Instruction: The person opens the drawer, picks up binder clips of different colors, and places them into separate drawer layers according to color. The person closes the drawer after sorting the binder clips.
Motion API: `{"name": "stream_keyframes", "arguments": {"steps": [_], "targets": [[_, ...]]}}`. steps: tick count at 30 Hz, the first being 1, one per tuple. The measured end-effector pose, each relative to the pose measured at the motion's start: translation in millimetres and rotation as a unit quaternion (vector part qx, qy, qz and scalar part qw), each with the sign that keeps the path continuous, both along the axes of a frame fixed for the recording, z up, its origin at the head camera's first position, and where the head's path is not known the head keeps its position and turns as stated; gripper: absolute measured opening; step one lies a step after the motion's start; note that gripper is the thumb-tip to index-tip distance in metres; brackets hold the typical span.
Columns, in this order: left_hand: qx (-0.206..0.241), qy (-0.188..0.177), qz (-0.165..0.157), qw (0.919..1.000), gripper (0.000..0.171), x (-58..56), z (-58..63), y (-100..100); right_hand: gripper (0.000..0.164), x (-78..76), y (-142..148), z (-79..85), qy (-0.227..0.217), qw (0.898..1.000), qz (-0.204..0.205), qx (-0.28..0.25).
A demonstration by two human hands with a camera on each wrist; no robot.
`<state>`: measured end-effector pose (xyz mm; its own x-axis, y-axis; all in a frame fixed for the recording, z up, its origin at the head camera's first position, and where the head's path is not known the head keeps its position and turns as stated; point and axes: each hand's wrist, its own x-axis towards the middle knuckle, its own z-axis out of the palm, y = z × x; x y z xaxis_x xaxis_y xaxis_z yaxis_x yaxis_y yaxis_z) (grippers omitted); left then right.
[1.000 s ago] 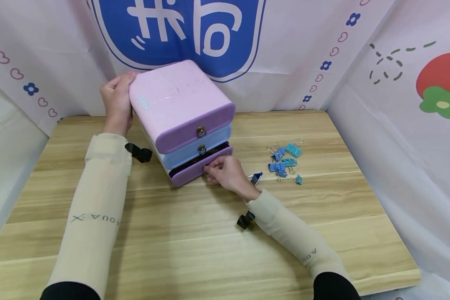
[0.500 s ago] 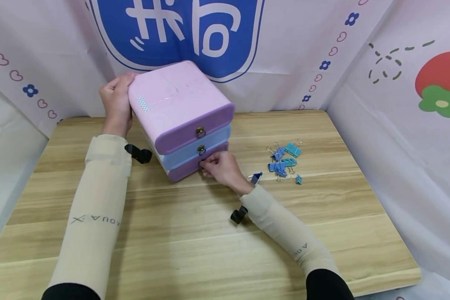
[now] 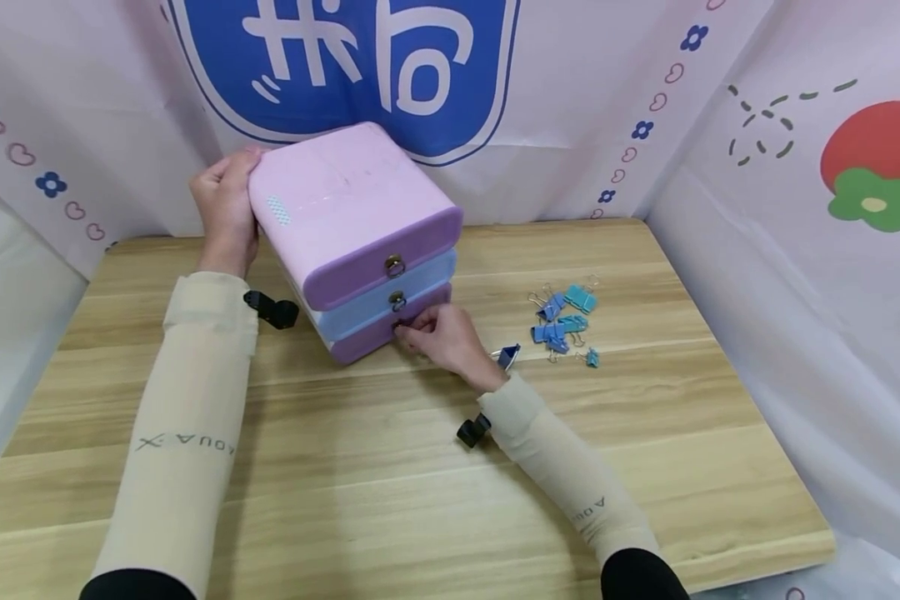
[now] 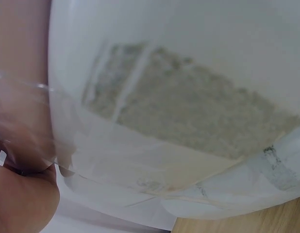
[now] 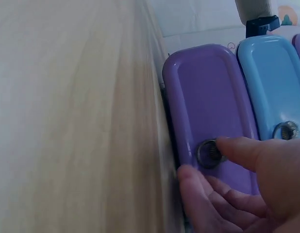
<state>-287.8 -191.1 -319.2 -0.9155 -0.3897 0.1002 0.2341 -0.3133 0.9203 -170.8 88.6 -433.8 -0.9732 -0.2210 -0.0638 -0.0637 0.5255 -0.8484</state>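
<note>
A small three-tier drawer box point(image 3: 352, 183), pink on top with two purple drawers and a blue one between, stands near the back wall. My left hand point(image 3: 225, 204) grips its rear left corner, the fingertips hidden behind it. The right hand point(image 3: 446, 337) is at the bottom purple drawer point(image 3: 360, 340), whose front sits flush with the box. Seen from the right wrist, the thumb touches the knob of the drawer's ring pull point(image 5: 204, 154), while the fingers rest along the lower edge of the front. The blue drawer point(image 5: 274, 77) and the top one are closed too.
Several blue and teal binder clips point(image 3: 558, 321) lie in a group on the wooden table point(image 3: 390, 492), right of the box. A dark blue clip point(image 3: 507, 357) lies apart, just beyond the right wrist. White printed sheets point(image 3: 570, 100) wall the table at the back and sides.
The right hand has pushed the bottom drawer in; it stood slightly open one second ago. Its thumb and fingers have shifted on the ring pull. The left hand keeps its place on the box.
</note>
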Motion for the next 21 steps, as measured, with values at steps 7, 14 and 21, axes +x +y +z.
{"name": "stream_keyframes", "arguments": {"steps": [7,14,21], "targets": [[0.001,0.007,-0.006,1.0000,0.016,1.2,-0.1,0,0.018,10.8,-2,17.3,0.094,0.995,-0.016,0.014],[-0.003,0.004,-0.007,1.0000,0.016,0.5,1.5,-2,0.026,19.1,-9,36.2,0.169,0.985,-0.042,-0.013],[-0.015,-0.002,-0.005,0.9999,0.017,2.2,-0.6,-2,0.027,18.2,-12,36.6,0.182,0.982,-0.047,0.007]]}}
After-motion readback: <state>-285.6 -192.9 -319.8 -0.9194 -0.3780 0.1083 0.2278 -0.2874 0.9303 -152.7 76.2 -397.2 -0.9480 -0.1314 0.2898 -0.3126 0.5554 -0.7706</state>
